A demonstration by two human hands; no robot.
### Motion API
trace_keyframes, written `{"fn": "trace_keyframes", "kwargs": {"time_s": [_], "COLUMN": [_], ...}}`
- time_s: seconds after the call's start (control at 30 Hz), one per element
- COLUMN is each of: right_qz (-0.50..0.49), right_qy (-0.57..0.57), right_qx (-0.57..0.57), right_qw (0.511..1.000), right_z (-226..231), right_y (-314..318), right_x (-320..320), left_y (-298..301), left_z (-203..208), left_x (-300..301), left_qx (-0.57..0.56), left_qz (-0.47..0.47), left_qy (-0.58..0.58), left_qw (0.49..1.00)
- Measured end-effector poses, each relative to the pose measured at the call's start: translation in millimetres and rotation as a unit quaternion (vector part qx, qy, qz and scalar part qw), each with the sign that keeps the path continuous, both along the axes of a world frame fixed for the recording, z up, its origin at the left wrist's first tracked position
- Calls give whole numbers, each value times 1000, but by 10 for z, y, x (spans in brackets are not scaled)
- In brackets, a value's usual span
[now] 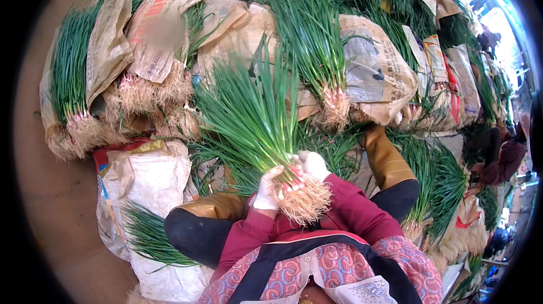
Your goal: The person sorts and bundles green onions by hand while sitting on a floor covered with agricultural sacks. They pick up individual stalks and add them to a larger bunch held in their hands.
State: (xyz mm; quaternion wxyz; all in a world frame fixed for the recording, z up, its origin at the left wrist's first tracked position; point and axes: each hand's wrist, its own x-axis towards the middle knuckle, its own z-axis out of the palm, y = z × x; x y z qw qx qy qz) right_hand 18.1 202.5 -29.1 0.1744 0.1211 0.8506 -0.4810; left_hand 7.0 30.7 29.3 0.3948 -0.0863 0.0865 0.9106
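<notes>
In front of my body I hold a bunch of spring onions [254, 117]. Its long green leaves fan away from me, and its pale roots [305, 199] hang toward my chest. My left hand [268, 189], in a white glove, is closed round the left side of the reddish-white stem ends. On the right side, my right hand [313, 165], also in a white glove, is closed against the stems; some of its fingers are hidden behind the bunch. Just beyond, another bunch of spring onions [317, 49] lies on the pile with its roots toward me.
A long pile of spring onion bunches [73, 66], partly covered by tan woven sacks [164, 32], stretches across the far side. White sacking [147, 179] and loose spring onions [150, 233] lie at my left. More bunches [447, 185] lie at my right, near a person in dark clothing [503, 162].
</notes>
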Motion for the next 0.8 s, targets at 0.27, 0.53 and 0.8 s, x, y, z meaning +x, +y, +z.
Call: {"fn": "trace_keyframes", "kwargs": {"time_s": [0.27, 0.53, 0.8], "right_qz": [-104, -103, 2], "right_qy": [210, 240, 182], "right_qx": [344, 305, -42], "right_qw": [909, 916, 982], "right_z": [751, 682, 768], "right_y": [612, 887, 162], "right_x": [-782, -826, 297], "left_y": [19, -23, 61], "left_z": [-110, -167, 15], "left_x": [-81, -39, -55], "left_qx": [77, -12, -58], "left_qz": [-40, -1, 3], "left_qy": [9, 40, 78], "left_qw": [996, 999, 995]}}
